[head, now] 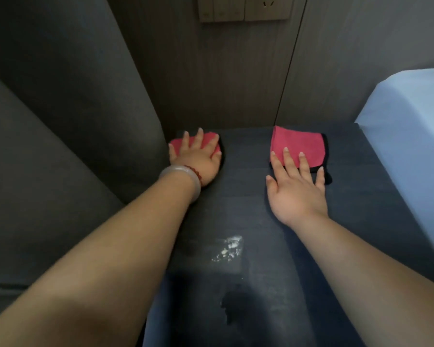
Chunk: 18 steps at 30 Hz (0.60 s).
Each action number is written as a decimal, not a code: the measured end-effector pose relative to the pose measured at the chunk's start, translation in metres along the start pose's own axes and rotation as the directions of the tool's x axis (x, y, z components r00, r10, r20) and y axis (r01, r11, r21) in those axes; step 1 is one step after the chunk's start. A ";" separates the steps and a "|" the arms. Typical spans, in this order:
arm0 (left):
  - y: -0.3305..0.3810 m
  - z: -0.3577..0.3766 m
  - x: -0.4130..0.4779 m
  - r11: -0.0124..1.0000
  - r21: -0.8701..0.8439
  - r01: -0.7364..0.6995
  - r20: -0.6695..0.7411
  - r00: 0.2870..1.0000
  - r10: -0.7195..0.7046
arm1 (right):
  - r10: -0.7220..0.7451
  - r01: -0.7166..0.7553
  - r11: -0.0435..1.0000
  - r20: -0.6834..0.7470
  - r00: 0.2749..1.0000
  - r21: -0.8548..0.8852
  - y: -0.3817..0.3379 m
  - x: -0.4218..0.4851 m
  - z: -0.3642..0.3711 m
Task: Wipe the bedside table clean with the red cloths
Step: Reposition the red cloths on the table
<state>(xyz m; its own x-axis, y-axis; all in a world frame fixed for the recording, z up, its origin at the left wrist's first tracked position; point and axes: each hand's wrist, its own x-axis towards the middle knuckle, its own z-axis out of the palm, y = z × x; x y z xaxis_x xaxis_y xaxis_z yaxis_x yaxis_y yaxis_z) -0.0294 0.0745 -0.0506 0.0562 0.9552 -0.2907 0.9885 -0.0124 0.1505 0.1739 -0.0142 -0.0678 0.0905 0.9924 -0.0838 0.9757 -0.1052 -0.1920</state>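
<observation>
The dark bedside table (248,201) runs from the wall toward me. A folded red cloth with a black edge (178,144) lies at its far left corner, and my left hand (198,159) rests flat on it with fingers spread, covering most of it. A second folded red cloth with a black border (301,144) lies at the far right. My right hand (296,191) lies flat, fingertips on that cloth's near edge, palm on the table. White crumbs or powder (228,249) and a dark wet patch (233,306) mark the near middle of the table.
A dark grey padded headboard (68,101) slopes along the left side. A bed with a light blue sheet (411,151) borders the table on the right. A wood-panel wall (223,78) with a switch and socket plate (243,8) stands behind.
</observation>
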 end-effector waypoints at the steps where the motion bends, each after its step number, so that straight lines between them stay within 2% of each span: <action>1: -0.003 -0.006 0.009 0.998 -0.009 0.060 0.039 0.997 -0.060 | 0.002 -0.002 1.000 -0.002 1.000 0.000 0.001 0.001 0.000; 3: 0.005 -0.003 0.000 0.998 -0.003 0.056 0.051 0.997 -0.056 | 0.008 -0.008 1.000 0.004 1.000 0.003 0.001 0.001 -0.001; 5: 0.027 0.016 -0.036 0.998 0.018 -0.065 -0.017 0.998 0.066 | 0.010 -0.010 1.000 -0.008 1.000 0.010 0.001 0.002 0.000; 7: 0.043 0.039 -0.088 0.971 0.057 -0.232 -0.093 0.967 0.236 | 0.006 -0.006 1.000 -0.011 1.000 0.018 0.001 0.002 0.000; 9: 0.042 0.050 -0.117 0.937 0.105 -0.333 -0.100 0.934 0.343 | 0.011 -0.010 0.999 -0.016 1.000 0.039 0.001 0.001 -0.001; 11: 0.022 0.041 -0.094 0.960 0.074 -0.271 -0.064 0.959 0.276 | 0.004 -0.003 0.999 -0.034 0.999 0.045 0.001 0.000 0.000; 13: 0.000 0.022 -0.058 0.995 0.018 -0.101 -0.014 0.995 0.101 | 0.000 0.002 0.999 -0.036 0.999 0.049 0.002 0.000 0.001; 15: -0.004 0.012 -0.049 0.999 0.005 0.034 0.024 0.999 -0.034 | 0.001 0.000 0.999 -0.028 1.000 0.049 0.002 0.001 0.000; 16: 0.003 0.017 -0.060 0.999 0.007 0.031 0.002 1.000 -0.031 | -0.001 0.002 0.999 -0.028 1.000 0.052 0.002 0.000 0.000; 18: 0.027 0.040 -0.105 0.996 0.005 -0.094 -0.078 0.992 0.094 | -0.008 0.012 0.996 -0.048 0.999 0.090 0.003 0.000 -0.002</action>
<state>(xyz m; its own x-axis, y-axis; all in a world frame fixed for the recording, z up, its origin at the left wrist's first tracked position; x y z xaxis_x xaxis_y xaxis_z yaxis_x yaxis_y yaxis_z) -0.0027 -0.0381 -0.0538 0.1376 0.9700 -0.2002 0.9795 -0.1033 0.1727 0.1768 -0.0142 -0.0667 0.0920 0.9951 -0.0356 0.9548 -0.0983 -0.2805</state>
